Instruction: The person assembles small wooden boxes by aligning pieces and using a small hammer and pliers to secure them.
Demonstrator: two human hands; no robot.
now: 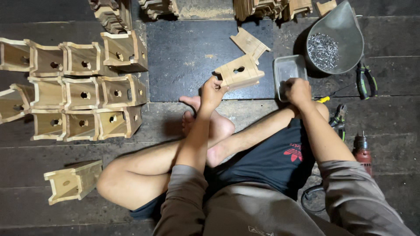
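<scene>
Person sits cross-legged on a dark plank floor [393, 113], seen from the head camera. Left hand [213, 92] is clenched on the near corner of a small wooden box [239, 72], which sits on the floor just ahead of the bare feet [205, 124], tilted, face with a round hole toward the camera. Right hand [298, 91] rests at the near edge of a clear plastic tray [288, 70], fingers curled down into it; whether they pinch anything I cannot tell, contents too small to see. Just behind the tray is a grey metal scoop [345, 26] holding a heap of nails [323, 50]. A loose wood piece [249, 43] lies just behind the box. Pliers [365, 78] lie right of the scoop, a drill [362, 150] by the right thigh, a yellow-handled tool [323, 99] peeks out near the right wrist. To the left, well apart, rows of finished boxes [83, 94] stand touching each other, one more box [73, 181] lies alone near the left knee. Handling judgement: the box looks light, stiff, thin-walled, rough unfinished wood, so not slippery; joints may be weak if only partly nailed. Best taken by a corner or across two opposite walls, thumb on the top edge, not by the hole.
</scene>
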